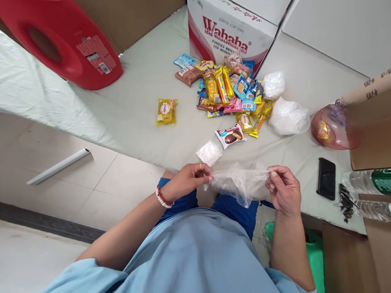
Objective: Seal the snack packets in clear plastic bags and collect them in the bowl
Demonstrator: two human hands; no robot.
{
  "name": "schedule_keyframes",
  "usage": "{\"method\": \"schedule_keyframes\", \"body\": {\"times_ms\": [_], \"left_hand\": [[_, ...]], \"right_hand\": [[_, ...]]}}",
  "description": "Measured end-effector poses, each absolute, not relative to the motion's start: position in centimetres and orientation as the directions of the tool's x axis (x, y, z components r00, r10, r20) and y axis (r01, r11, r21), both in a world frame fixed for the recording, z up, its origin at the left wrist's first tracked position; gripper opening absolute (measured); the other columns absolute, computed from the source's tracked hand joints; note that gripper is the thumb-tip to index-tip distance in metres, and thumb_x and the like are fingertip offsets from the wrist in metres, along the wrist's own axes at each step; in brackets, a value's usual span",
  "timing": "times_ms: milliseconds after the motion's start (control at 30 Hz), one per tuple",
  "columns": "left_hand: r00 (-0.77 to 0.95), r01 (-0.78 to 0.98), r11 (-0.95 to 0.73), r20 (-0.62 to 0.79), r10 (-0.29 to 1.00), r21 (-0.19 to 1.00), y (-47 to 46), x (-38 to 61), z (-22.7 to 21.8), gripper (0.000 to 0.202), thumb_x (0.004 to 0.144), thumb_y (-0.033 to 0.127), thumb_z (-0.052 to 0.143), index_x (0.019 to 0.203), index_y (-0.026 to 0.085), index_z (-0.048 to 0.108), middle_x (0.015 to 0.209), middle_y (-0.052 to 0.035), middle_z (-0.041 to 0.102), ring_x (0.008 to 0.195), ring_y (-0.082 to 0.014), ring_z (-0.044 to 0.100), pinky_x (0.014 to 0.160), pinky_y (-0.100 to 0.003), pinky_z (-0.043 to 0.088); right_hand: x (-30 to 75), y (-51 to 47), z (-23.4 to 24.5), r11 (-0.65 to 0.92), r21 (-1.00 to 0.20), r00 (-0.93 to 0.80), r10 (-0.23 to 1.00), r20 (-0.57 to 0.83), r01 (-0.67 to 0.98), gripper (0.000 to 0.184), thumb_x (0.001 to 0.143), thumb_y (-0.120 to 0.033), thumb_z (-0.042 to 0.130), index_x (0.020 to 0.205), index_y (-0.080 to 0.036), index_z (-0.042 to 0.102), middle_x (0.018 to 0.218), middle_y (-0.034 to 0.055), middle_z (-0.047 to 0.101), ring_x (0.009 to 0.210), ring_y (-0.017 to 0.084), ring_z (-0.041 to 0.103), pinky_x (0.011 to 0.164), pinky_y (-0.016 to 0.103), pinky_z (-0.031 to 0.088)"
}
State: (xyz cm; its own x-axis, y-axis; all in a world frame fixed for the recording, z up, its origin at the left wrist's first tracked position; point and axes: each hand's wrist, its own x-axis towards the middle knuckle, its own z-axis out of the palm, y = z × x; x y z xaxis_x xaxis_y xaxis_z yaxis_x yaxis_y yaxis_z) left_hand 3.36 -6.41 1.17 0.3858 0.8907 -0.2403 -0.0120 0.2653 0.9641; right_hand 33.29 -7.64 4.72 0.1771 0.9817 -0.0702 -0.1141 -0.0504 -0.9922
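Observation:
Between my hands a clear plastic bag (241,185) is stretched over the table's front edge. My left hand (191,180) pinches one end of its rim, and my right hand (284,188) pinches the other. Just beyond the bag lie a small flat white packet (209,153) and a wrapped chocolate pie (230,136). Farther back is a pile of wrapped snacks (224,88) in yellow, blue, pink and brown wrappers. One yellow snack packet (166,112) sits apart, left of the pile.
A red detergent jug (85,45) stands at the left, and a Wahaba-type water carton (230,30) at the back. Crumpled clear bags (288,117) and a pinkish transparent container (330,127) lie right. Nearer are a black phone (326,178), keys (346,201) and two bottles (377,181).

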Motion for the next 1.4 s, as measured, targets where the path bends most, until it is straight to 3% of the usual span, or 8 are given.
{"method": "schedule_keyframes", "body": {"times_ms": [333,533,700,900,1100,1233,1300,1400], "left_hand": [[0.128,0.056,-0.263,0.254,0.959,0.963,-6.3,2.3,5.4,0.014,0.095,0.037,0.069,0.092,0.024,0.07,0.102,-0.0086,0.075,0.098,-0.023,0.067,0.094,-0.038,0.048],[0.588,0.371,-0.569,0.289,0.756,0.734,-6.3,2.5,4.1,0.016,0.094,0.038,0.064,0.088,0.023,0.068,0.124,-0.0107,0.074,0.112,-0.0268,0.068,0.104,-0.045,0.043],[0.439,0.578,-0.377,0.114,0.891,0.724,-6.8,5.1,2.4,0.042,0.105,0.051,0.044,0.078,0.021,0.058,0.109,-0.0086,0.074,0.101,-0.0239,0.068,0.09,-0.04,0.05],[0.088,0.66,-0.03,-0.038,0.995,0.751,-4.3,8.3,1.6,0.028,0.091,0.042,0.069,0.107,0.02,0.064,0.113,-0.0088,0.069,0.102,-0.0255,0.066,0.085,-0.038,0.051],[0.217,0.23,-0.014,-0.038,0.975,0.973,-2.8,8.0,2.4,0.013,0.09,0.031,0.063,0.084,0.021,0.06,0.092,-0.0029,0.066,0.093,-0.019,0.062,0.084,-0.033,0.051],[0.278,-0.193,0.244,-0.186,0.942,0.95,-4.9,9.6,3.7,0.034,0.088,0.051,0.071,0.089,0.022,0.052,0.092,-0.0017,0.065,0.091,-0.0176,0.067,0.079,-0.031,0.056],[0.305,-0.277,0.329,-0.242,0.921,0.903,-5.9,10.4,4.3,0.043,0.084,0.056,0.076,0.09,0.021,0.051,0.094,-0.0022,0.066,0.094,-0.0177,0.068,0.08,-0.03,0.057],[0.29,-0.339,0.376,-0.284,0.914,0.863,-6.2,10.0,4.6,0.049,0.078,0.059,0.082,0.089,0.021,0.053,0.093,-0.0009,0.067,0.091,-0.0156,0.069,0.082,-0.029,0.057]], "right_hand": [[35.4,-8.7,6.3,0.353,-0.804,0.09,0.891,0.445,0.479,0.011,0.089,-0.023,0.078,0.095,-0.031,0.081,0.113,0.0062,0.069,0.097,0.022,0.069,0.081,0.039,0.057],[35.5,-7.7,3.9,0.339,-0.745,-0.049,0.923,0.382,0.575,0.012,0.097,-0.024,0.067,0.103,-0.028,0.077,0.124,0.0093,0.065,0.111,0.024,0.068,0.094,0.044,0.057],[35.2,-7.8,2.1,0.347,-0.753,-0.084,0.927,0.365,0.559,0.012,0.096,-0.025,0.066,0.103,-0.027,0.075,0.124,0.0096,0.065,0.114,0.025,0.068,0.097,0.044,0.057],[35.3,-8.2,3.6,0.398,-0.737,-0.174,0.915,0.365,0.546,0.014,0.095,-0.021,0.066,0.103,-0.028,0.076,0.125,0.0087,0.066,0.103,0.023,0.07,0.094,0.044,0.058],[38.1,-9.2,4.2,0.301,-0.851,0.011,0.941,0.338,0.429,0.013,0.096,-0.029,0.067,0.106,-0.029,0.076,0.139,0.0091,0.06,0.113,0.025,0.069,0.103,0.048,0.057],[37.0,-9.0,2.0,0.098,-0.981,0.167,0.978,0.126,0.167,0.064,0.084,-0.045,0.082,0.142,-0.037,0.055,0.163,0.0099,0.038,0.119,0.027,0.068,0.101,0.05,0.06],[35.6,-8.8,0.9,-0.059,-0.995,0.224,0.974,-0.04,0.078,0.084,0.074,-0.044,0.091,0.146,-0.036,0.049,0.146,0.0101,0.056,0.106,0.023,0.072,0.092,0.043,0.063],[34.8,-8.4,0.5,-0.202,-0.975,0.312,0.924,-0.222,-0.096,0.061,0.07,-0.044,0.093,0.122,-0.027,0.065,0.095,0.0011,0.07,0.075,0.014,0.067,0.073,0.029,0.061]]}}
